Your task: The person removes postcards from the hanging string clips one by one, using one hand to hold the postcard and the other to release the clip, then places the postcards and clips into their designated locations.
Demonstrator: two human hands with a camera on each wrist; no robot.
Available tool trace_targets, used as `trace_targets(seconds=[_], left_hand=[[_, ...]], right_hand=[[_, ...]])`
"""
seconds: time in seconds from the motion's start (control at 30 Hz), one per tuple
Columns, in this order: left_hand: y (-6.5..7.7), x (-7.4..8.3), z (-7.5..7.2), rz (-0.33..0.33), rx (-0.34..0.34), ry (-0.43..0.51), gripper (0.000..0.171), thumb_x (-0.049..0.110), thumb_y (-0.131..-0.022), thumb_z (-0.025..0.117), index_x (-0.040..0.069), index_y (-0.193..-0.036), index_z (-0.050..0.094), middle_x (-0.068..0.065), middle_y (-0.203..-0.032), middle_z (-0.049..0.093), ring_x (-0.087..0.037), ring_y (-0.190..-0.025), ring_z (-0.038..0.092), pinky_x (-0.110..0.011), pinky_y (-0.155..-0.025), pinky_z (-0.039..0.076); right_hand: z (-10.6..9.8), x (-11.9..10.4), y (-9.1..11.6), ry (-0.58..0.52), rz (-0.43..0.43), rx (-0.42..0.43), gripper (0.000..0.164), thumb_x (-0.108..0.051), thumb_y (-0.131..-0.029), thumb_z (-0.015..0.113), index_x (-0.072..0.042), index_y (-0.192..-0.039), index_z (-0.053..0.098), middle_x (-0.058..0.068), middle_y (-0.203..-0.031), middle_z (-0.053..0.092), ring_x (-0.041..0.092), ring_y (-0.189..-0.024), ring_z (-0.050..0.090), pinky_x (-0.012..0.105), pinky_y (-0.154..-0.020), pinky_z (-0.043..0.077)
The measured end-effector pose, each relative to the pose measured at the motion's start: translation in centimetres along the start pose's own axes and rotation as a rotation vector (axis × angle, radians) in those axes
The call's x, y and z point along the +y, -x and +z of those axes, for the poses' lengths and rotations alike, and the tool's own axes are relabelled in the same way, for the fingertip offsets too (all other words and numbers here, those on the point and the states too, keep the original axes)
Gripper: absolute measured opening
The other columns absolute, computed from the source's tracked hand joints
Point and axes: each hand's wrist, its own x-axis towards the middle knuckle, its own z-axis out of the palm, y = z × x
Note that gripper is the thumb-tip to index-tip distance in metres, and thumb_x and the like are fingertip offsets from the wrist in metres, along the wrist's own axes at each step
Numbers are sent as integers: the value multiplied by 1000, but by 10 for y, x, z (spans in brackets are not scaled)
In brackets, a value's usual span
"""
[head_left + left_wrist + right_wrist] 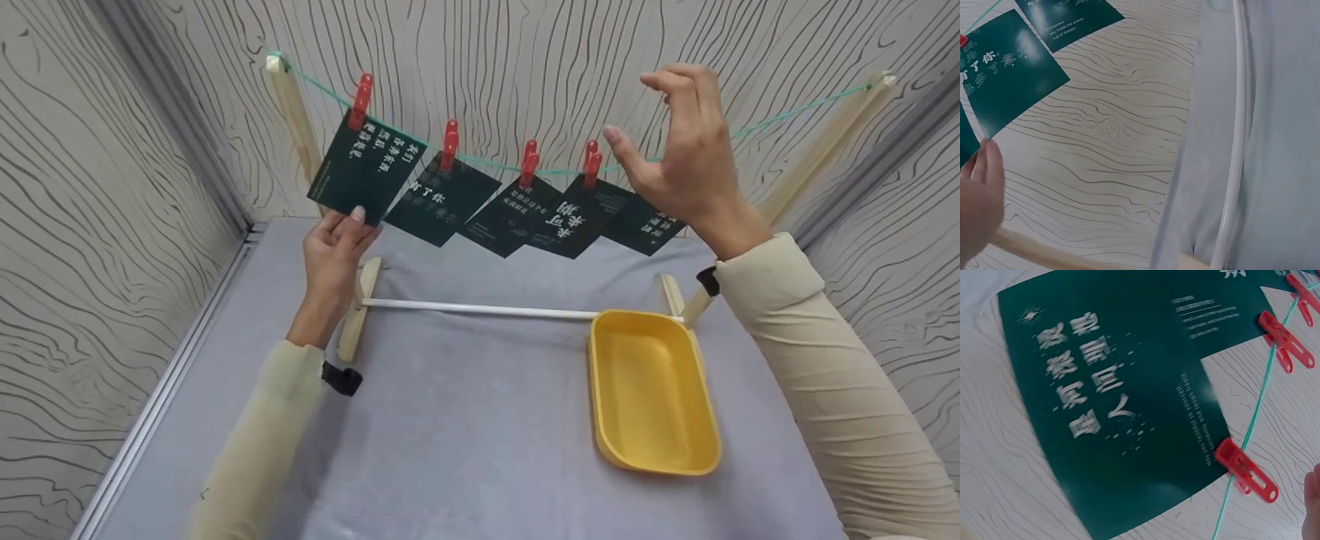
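Dark green cards with white lettering hang from a green cord point(799, 114) by red clothespins point(361, 101). At the left end, my left hand point(335, 251) pinches the lower edge of the leftmost card point(364, 169), thumb on its front. My right hand point(694, 150) is raised at the cord near the rightmost card point(643, 225), fingers bent and thumb apart, holding nothing. It hides that card's top in the head view. The right wrist view shows this card point(1112, 405) hanging by a red clothespin point(1246, 469), with a fingertip point(1312, 495) beside the clip.
Wooden posts point(296, 124) hold the cord at both ends, joined low down by a white rod point(487, 308). A yellow tub point(600, 397) stands front right on the grey cloth point(450, 420). Wood-grain panels point(480, 67) rise behind and at the sides.
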Motion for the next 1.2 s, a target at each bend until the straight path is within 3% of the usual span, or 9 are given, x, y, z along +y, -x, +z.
trace_targets(seconds=[0.2,0.37,0.5,0.7,1.2], left_hand=[[1,-4,9,12,29,102,50,21,-93,68,6,-138,51,-13,-129,66,-23,-113,69,-49,-108,45],[2,-4,11,23,99,125,46,18,-93,67,8,-136,53,-11,-126,68,-20,-112,69,-40,-100,53],[2,-3,11,39,135,91,44,19,-92,68,8,-133,57,-9,-123,70,-20,-108,70,-31,-93,57],[1,-3,13,44,118,74,43,20,-91,69,7,-130,58,-9,-120,72,-20,-107,70,-32,-95,56],[2,-5,13,40,126,70,44,22,-91,68,8,-132,56,-10,-127,68,-22,-116,67,-35,-99,54]], right_hand=[[8,-10,-17,-46,53,-67,54,-37,-93,64,-1,-130,50,18,-122,54,27,-112,54,36,-98,47],[18,-21,-30,-40,29,-142,55,-41,-97,58,2,-130,49,20,-121,54,28,-112,55,37,-97,49],[25,-33,-42,-84,31,-178,54,-42,-97,57,2,-128,51,19,-121,55,27,-114,55,36,-97,49],[30,-48,-51,-111,108,-233,50,-40,-95,60,-3,-128,52,15,-121,56,24,-114,55,36,-100,49],[51,-74,-74,-88,104,-273,49,-41,-98,56,-5,-130,52,14,-121,55,21,-113,55,30,-101,48]])
